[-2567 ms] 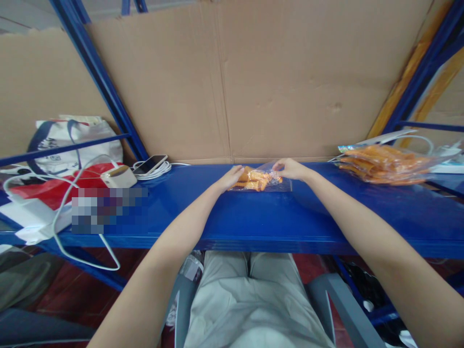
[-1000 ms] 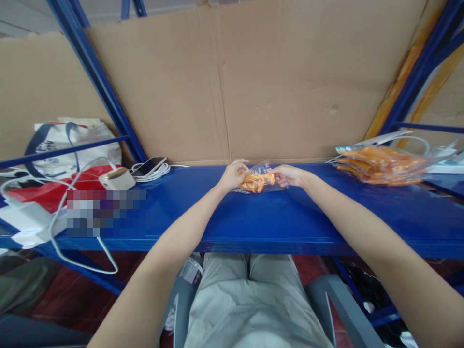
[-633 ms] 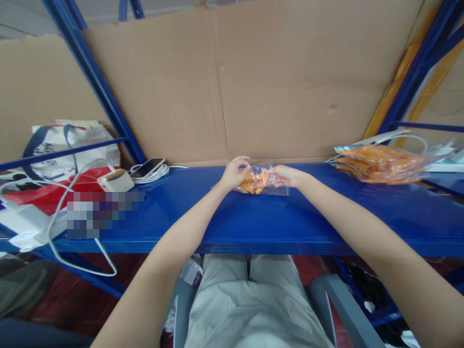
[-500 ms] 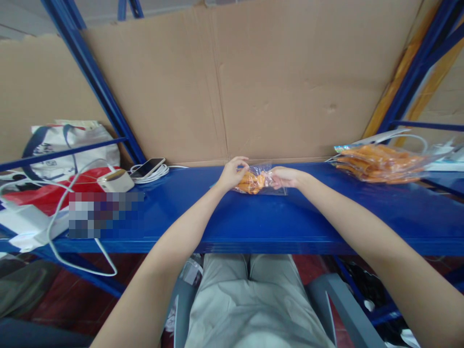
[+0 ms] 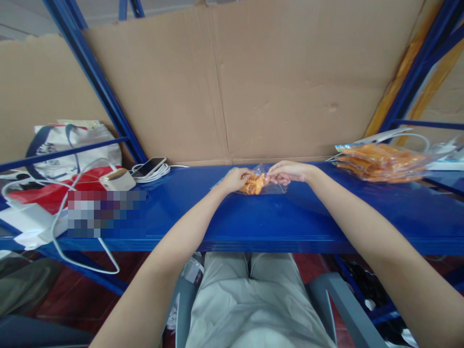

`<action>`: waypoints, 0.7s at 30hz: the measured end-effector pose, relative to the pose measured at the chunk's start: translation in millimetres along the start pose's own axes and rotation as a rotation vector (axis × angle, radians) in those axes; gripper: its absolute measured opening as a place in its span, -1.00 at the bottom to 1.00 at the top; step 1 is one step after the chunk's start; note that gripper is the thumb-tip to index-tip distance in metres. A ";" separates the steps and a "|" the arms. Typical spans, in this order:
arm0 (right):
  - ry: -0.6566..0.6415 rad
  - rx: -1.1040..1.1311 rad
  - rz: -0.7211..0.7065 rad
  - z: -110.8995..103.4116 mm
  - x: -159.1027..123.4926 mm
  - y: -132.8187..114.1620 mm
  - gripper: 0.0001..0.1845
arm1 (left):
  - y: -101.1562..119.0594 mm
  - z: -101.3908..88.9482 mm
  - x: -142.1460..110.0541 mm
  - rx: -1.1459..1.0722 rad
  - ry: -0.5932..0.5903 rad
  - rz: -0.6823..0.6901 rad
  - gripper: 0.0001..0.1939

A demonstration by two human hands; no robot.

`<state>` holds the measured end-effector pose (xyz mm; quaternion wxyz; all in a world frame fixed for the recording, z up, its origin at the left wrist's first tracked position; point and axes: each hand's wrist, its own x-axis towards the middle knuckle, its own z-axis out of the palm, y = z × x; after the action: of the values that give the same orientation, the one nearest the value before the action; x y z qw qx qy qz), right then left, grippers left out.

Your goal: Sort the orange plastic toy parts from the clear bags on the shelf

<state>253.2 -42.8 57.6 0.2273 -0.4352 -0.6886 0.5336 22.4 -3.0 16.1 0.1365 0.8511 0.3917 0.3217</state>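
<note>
Bag: small clear bag [image 5: 261, 183] of orange pieces, resting on the blue shelf [image 5: 290, 217] for support.
Left hand [image 5: 235, 179]: fingers pinched on its left edge, steadying.
Right hand [image 5: 290, 171]: fingertips pinched on its top edge.
Far right: fuller orange pack [image 5: 380, 162], well apart.

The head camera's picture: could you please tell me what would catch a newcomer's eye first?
At the middle of the blue shelf, the left hand and right hand pinch a small clear bag of orange pieces from either side. Far right on the same shelf lies a larger clear bag of orange sticks. At the left end, a phone rests on coiled white cable beside a red and white bag, with brown cardboard behind.
</note>
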 end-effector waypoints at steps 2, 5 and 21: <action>-0.040 0.034 -0.029 -2.9 -3.8 -1.8 -0.68 | 2.5 -0.7 -1.1 0.015 -0.001 0.009 -0.77; -0.066 0.016 -0.062 0.7 -4.3 -3.7 -0.57 | 4.9 -2.5 -3.0 0.023 0.019 0.008 -0.77; 0.477 -0.505 -0.178 -4.5 8.5 0.5 -0.90 | -1.0 -23.8 -4.1 -0.023 0.243 -0.136 -0.74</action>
<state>252.5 -33.2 57.3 0.3125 -0.5281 -0.7617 0.2080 4.2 -5.9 31.8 0.1192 0.7759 0.4583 0.4167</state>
